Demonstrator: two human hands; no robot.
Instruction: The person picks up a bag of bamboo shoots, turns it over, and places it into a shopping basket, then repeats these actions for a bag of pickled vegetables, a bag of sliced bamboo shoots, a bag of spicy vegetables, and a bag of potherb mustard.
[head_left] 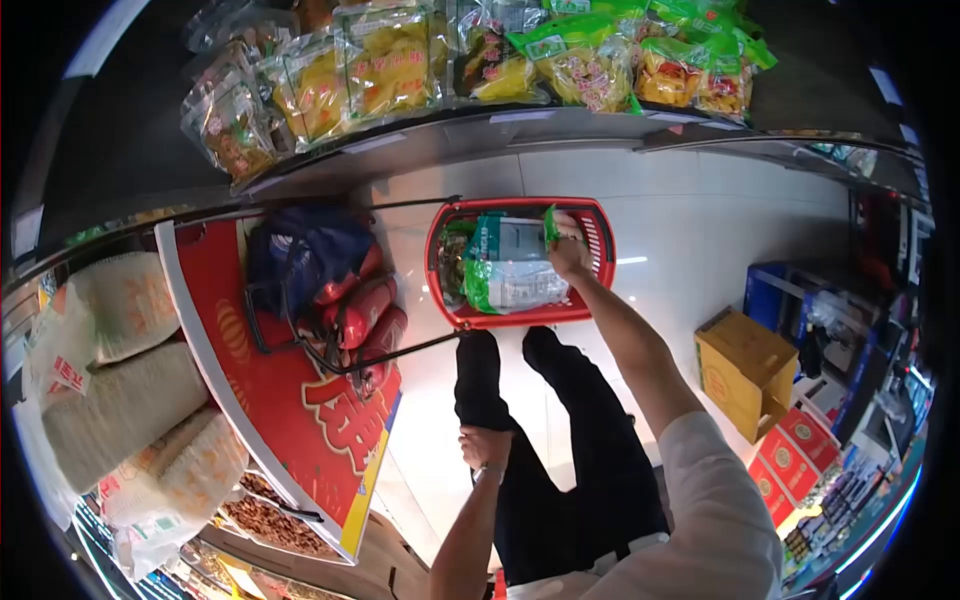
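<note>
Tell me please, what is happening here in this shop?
A person stands in a shop aisle, seen from above. The right hand reaches down into a red shopping basket on the floor and grips a green and white package at its top edge. The package lies inside the basket on other goods. The left hand rests near the person's thigh and holds nothing I can see. Shelves with bagged snacks run along the aisle, and a cardboard box stands on the floor to the right.

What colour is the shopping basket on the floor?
Red. The shopping basket shows best in the head view, where the right hand reaches in.
</note>
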